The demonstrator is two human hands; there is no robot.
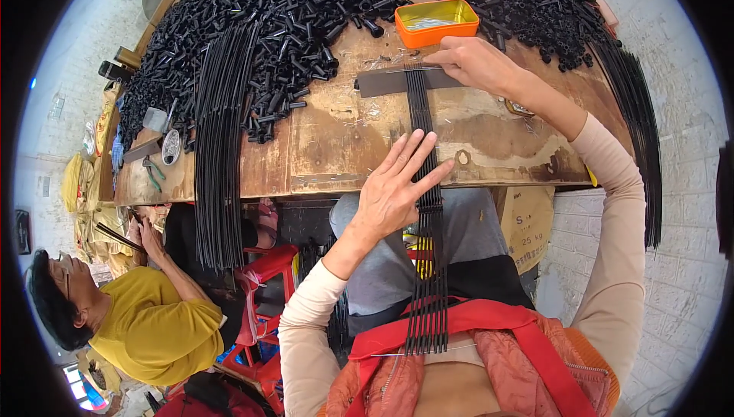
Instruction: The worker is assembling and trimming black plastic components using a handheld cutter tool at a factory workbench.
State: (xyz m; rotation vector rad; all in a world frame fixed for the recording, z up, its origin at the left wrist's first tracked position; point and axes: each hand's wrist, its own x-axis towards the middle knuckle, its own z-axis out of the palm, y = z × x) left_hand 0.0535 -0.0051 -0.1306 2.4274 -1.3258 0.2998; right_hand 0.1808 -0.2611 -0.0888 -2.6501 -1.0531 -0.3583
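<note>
A row of thin black rods lies side by side across the table edge, running from a flat grey bar down to my lap. My left hand rests flat on top of the rods near the edge, fingers stretched and the thumb out to the right. At the rods' far ends, my right hand is closed in a pinch just above the grey bar. What sits between its fingertips is too small to make out. Just beyond it stands an orange box with thin metal pins inside.
Black tubular parts are heaped along the back of the wooden table. Bundles of long black rods hang over the edge at left and right. Green-handled pliers lie at far left. A co-worker in yellow sits at left.
</note>
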